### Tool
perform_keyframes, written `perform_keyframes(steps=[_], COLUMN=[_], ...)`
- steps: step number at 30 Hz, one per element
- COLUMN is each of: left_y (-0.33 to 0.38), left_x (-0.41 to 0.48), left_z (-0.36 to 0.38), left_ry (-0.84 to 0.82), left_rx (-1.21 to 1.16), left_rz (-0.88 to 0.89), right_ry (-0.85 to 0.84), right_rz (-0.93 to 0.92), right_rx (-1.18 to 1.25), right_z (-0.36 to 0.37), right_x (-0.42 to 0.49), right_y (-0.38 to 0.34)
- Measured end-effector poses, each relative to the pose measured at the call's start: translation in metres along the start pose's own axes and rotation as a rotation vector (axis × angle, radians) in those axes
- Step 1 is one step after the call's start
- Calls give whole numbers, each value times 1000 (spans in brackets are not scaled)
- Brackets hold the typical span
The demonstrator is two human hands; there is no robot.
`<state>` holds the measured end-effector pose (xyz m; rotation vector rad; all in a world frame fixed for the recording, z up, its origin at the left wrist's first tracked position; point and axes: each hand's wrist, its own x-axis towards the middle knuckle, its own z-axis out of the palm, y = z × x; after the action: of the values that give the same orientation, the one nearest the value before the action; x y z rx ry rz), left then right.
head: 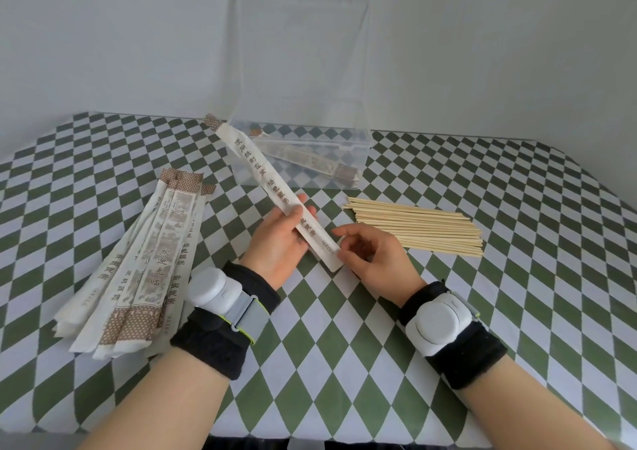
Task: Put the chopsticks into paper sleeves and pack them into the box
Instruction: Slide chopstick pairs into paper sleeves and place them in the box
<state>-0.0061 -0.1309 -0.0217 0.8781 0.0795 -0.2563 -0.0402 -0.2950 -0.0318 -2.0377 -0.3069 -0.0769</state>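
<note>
Our left hand point(275, 239) grips the paper sleeve point(262, 170), our right hand point(372, 256) touches its end, pinching or not we cannot tell, and hard tugging could rip it.

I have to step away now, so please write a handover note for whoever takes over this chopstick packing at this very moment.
Left hand grips the held sleeve mid-length; right hand pinches its near end.
Clear box open, one filled sleeve inside.
Empty sleeves lie left, loose chopsticks right.
Done: one pair boxed. Left: finish this sleeve, box it, repeat through the pile.
</note>
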Motion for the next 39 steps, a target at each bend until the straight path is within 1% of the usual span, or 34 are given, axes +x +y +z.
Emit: perform_keyframes(steps=[4,7,9,11,15,17,20,22,24,26,29,32,39], left_y=[-3,0,2,3,8,10,9,8,8,8,4,1,2], left_x=[-1,1,1,0,-1,-3,-5,-5,-4,-4,-2,-1,0], left_z=[1,-3,-4,-4,-4,-4,-4,-3,-3,-2,-2,1,2], left_ry=[-19,-30,-38,-35,-34,-70,-132,-162,-195,-201,-114,-59,-77], left_rx=[-104,-165,-204,-255,-389,-412,-399,-379,-367,-341,-280,-248,-288], left_rz=[-23,-7,0,15,54,65,73,77,64,42,-23,-89,-63], right_ry=[-6,-25,12,59,41,10,-65,-115,-147,-130,-42,-12,-19], right_rz=[-22,-94,-133,-128,-186,-130,21,59,61,61,83,83,103], right_rx=[-1,-65,-76,-64,-114,-57,149,215,232,240,238,200,157], right_z=[0,1,2,2,2,2,2,3,3,2,-1,-3,0], right_x=[0,-1,-1,-1,-3,-3,-1,0,1,1,2,3,3], right_y=[-1,0,2,3,2,0,-5,-4,-4,-5,-5,-4,-2])
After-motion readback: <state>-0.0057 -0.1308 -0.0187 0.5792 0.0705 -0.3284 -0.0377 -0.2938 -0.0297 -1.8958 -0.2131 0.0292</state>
